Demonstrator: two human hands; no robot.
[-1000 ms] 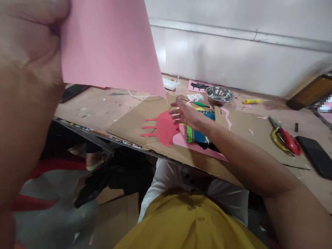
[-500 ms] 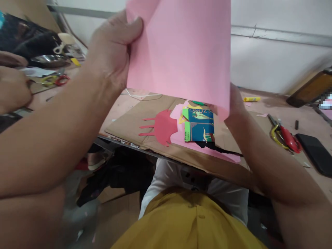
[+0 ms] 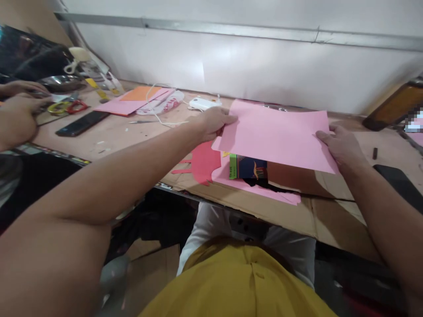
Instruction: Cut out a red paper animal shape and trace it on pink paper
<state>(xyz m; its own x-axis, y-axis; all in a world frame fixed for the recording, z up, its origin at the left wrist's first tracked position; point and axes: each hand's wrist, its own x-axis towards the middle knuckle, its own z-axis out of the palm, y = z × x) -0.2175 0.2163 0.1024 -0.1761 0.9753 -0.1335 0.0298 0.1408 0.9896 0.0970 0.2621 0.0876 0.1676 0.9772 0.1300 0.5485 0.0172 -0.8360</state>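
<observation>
I hold a pink paper sheet [image 3: 277,134] flat, just above the table, by both side edges. My left hand [image 3: 213,122] pinches its left edge and my right hand [image 3: 340,143] grips its right edge. Under the sheet lie a green and blue printed packet [image 3: 247,167], a red paper cut-out with finger-like strips [image 3: 201,160] and another pink sheet [image 3: 257,187], all on a brown cardboard sheet [image 3: 297,211].
Another person's hands [image 3: 18,112] work at the far left near scissors [image 3: 68,107] and a metal bowl [image 3: 62,81]. A black phone [image 3: 82,123], pink and orange papers [image 3: 135,100], a white charger with cable [image 3: 203,103] and a dark phone [image 3: 398,180] lie around.
The pink sheet came down from upright in front of my face to lying flat over the packet. My right hand, earlier reaching to the cut-out, now holds its right edge.
</observation>
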